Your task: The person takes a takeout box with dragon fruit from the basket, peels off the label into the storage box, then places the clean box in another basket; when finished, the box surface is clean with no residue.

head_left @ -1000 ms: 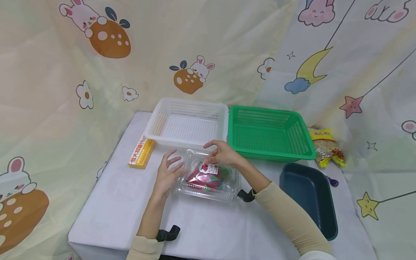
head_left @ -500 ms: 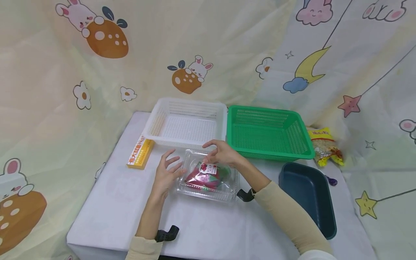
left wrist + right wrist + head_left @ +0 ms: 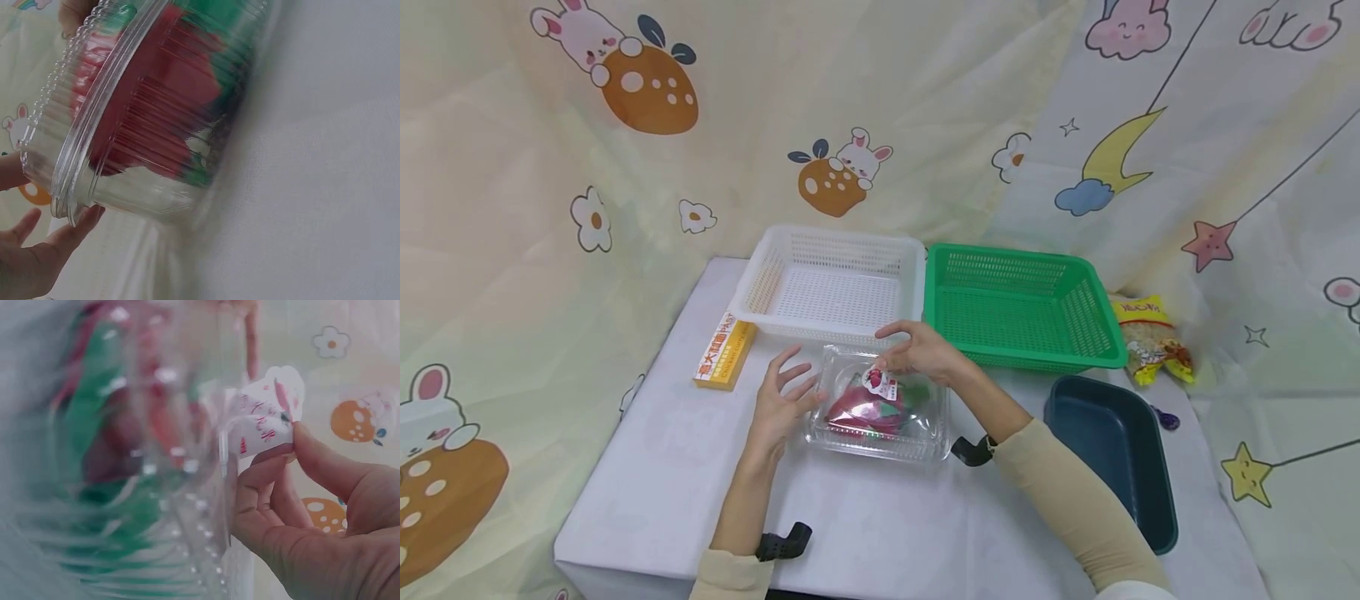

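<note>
A clear plastic clamshell box [image 3: 872, 448] sits on the white table, holding something red and green [image 3: 865, 408] seen through its lid. My right hand [image 3: 925, 354] reaches over the box. Its thumb and index finger pinch the edge of a white label sticker [image 3: 265, 419] with pink print, which stands up off the lid in the right wrist view. At the box's left side is my left hand [image 3: 777, 412], fingers spread and loosely bent. In the left wrist view, a fingertip [image 3: 94, 215] touches the box's rim [image 3: 75, 156].
Behind the box stand a white basket [image 3: 838, 325] and a green basket [image 3: 1022, 358]. A yellow pasta box [image 3: 726, 354] lies left. To the right are a dark blue basin [image 3: 1108, 450], a yellow food bag [image 3: 1150, 337] and a small purple object [image 3: 1168, 419].
My right hand has shifted slightly to the right, and the label has tilted and come up from the lid with it. My left hand stays at the box's left side.
</note>
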`<state>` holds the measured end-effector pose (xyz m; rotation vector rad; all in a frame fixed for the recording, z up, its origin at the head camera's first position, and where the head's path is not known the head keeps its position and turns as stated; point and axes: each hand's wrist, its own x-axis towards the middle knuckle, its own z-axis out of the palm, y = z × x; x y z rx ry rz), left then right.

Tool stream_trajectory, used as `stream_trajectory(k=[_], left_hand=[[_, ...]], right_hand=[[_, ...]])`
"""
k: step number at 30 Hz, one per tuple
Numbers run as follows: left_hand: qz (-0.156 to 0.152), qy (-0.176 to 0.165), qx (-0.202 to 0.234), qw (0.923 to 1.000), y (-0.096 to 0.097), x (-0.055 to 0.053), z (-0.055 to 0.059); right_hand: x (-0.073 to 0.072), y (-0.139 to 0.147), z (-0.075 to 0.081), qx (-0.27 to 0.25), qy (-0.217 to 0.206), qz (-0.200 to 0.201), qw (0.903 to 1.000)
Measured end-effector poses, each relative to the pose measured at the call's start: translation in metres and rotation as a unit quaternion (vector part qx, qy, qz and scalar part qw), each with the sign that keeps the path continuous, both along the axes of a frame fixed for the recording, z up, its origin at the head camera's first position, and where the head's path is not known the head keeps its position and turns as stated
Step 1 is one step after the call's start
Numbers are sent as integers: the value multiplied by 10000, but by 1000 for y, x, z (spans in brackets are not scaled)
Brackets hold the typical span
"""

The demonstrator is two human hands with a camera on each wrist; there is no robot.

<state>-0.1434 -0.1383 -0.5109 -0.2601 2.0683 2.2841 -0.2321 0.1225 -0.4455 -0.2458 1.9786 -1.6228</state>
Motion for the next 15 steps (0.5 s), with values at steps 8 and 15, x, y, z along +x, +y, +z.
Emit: stream_trajectory(k=[8, 15], left_hand=[[-11, 28, -43, 10000, -2, 0, 2], [-101, -42, 23, 9999, 4, -2, 3]], right_hand=[[-3, 2, 3, -698, -545, -240, 9958], [0, -1, 14, -830, -327, -632, 9940]])
